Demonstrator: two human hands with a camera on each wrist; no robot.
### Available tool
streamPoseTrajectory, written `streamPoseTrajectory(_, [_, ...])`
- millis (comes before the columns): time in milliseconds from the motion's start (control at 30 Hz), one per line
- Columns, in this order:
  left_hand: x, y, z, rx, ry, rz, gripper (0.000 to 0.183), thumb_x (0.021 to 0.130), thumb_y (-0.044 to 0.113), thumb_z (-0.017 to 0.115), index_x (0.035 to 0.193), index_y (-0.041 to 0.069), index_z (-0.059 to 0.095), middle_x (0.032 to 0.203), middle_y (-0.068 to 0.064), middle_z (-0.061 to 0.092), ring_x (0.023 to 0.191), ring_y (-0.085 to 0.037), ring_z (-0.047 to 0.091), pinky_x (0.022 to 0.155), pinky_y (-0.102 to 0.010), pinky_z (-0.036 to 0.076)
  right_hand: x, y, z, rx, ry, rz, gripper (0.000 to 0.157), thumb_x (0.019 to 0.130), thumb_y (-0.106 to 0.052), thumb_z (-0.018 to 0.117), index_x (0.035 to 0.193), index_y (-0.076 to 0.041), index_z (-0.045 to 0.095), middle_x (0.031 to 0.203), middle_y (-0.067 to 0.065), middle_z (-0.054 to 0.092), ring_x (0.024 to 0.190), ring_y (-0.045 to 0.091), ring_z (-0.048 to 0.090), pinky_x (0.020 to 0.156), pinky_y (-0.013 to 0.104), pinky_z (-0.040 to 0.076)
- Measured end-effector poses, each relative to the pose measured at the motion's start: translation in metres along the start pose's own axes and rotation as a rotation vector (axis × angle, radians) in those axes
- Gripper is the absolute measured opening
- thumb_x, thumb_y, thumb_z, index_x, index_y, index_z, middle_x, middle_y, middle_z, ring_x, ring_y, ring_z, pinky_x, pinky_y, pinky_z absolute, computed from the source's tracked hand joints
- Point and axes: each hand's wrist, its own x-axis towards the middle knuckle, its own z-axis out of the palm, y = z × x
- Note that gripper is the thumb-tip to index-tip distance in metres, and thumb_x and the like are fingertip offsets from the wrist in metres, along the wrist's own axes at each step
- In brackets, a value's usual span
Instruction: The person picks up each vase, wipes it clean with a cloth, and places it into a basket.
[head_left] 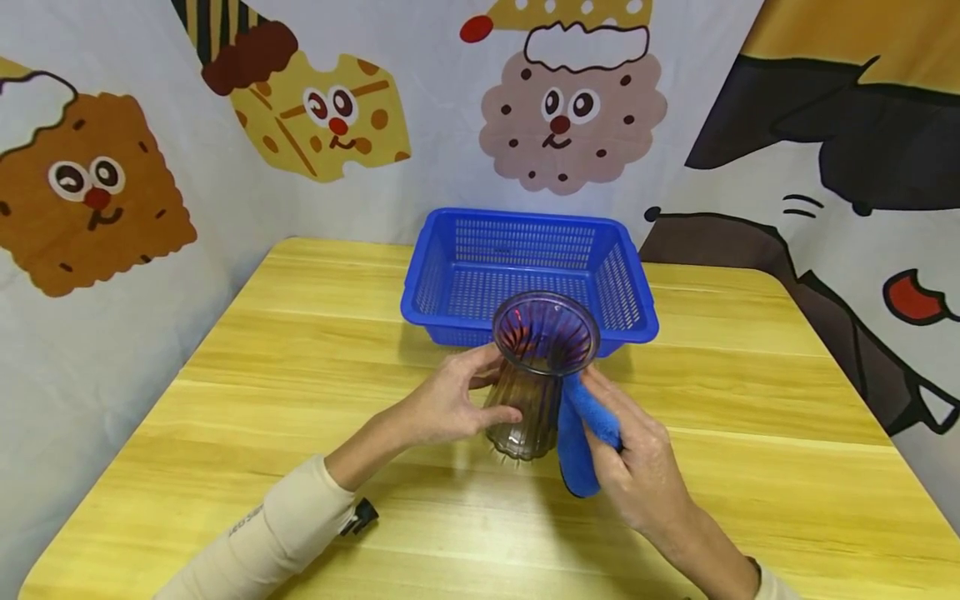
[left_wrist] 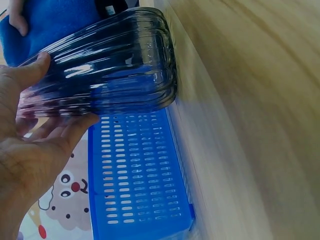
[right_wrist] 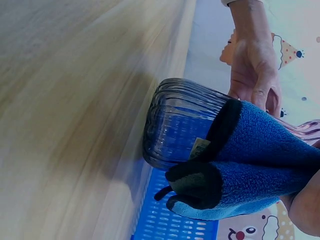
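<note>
A ribbed, see-through glass vase (head_left: 525, 408) with a flared rim stands upright in front of me, its base at or just above the table; I cannot tell which. My left hand (head_left: 450, 400) grips its left side, thumb in front and fingers behind, as the left wrist view also shows on the vase (left_wrist: 115, 65). On the other side my right hand (head_left: 637, 454) holds a folded blue cloth (head_left: 581, 442) against the vase near the rim. In the right wrist view the cloth (right_wrist: 265, 140) has a dark edging and a small pale tag, and covers part of the glass.
Just behind the vase sits a blue plastic basket (head_left: 517, 221) with slotted walls. It rests on a light wood-grain table (head_left: 300, 333). A white cloth backdrop (head_left: 442, 125) with cartoon prints hangs along the table's back and sides.
</note>
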Motion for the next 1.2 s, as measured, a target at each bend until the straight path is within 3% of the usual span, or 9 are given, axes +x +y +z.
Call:
streamPoseTrajectory(133, [0.000, 0.000, 0.000, 0.000, 0.005, 0.006, 0.083, 0.078, -0.003, 0.087, 0.150, 0.002, 0.045, 0.144, -0.014, 0.055, 0.132, -0.026, 0.053, 0.104, -0.032, 0.049, 0.000, 0.000, -0.001, -0.022, -0.012, -0.005, 0.058, 0.079, 0.019, 0.062, 0.135, 0.007, 0.060, 0.141, 0.018, 0.057, 0.127, 0.032, 0.056, 0.110, 0.027, 0.042])
streamPoseTrajectory(333, [0.001, 0.001, 0.001, 0.014, 0.018, -0.001, 0.084, 0.077, -0.001, 0.088, 0.150, 0.003, 0.046, 0.145, -0.012, 0.054, 0.132, -0.025, 0.052, 0.103, -0.032, 0.050, 0.000, 0.000, -0.003, -0.035, -0.038, 0.031, 0.054, 0.084, 0.015, 0.058, 0.137, 0.006, 0.059, 0.144, 0.014, 0.054, 0.129, 0.032, 0.054, 0.110, 0.030, 0.043])
streamPoseTrajectory(600, [0.000, 0.001, 0.003, 0.016, 0.034, -0.006, 0.082, 0.076, -0.001, 0.089, 0.147, 0.002, 0.049, 0.146, -0.011, 0.053, 0.132, -0.025, 0.052, 0.101, -0.032, 0.051, -0.001, 0.004, 0.001, -0.030, 0.011, 0.005, 0.056, 0.078, 0.017, 0.061, 0.133, 0.006, 0.063, 0.138, 0.017, 0.060, 0.122, 0.036, 0.059, 0.108, 0.027, 0.044])
streamPoseTrajectory(1200, [0.000, 0.002, 0.005, 0.086, 0.064, -0.006, 0.083, 0.076, 0.006, 0.091, 0.147, 0.002, 0.050, 0.144, -0.012, 0.054, 0.131, -0.028, 0.052, 0.097, -0.028, 0.053, -0.005, 0.010, 0.000, -0.036, -0.010, 0.036, 0.056, 0.079, 0.016, 0.061, 0.134, 0.005, 0.063, 0.140, 0.012, 0.059, 0.123, 0.031, 0.059, 0.107, 0.027, 0.045])
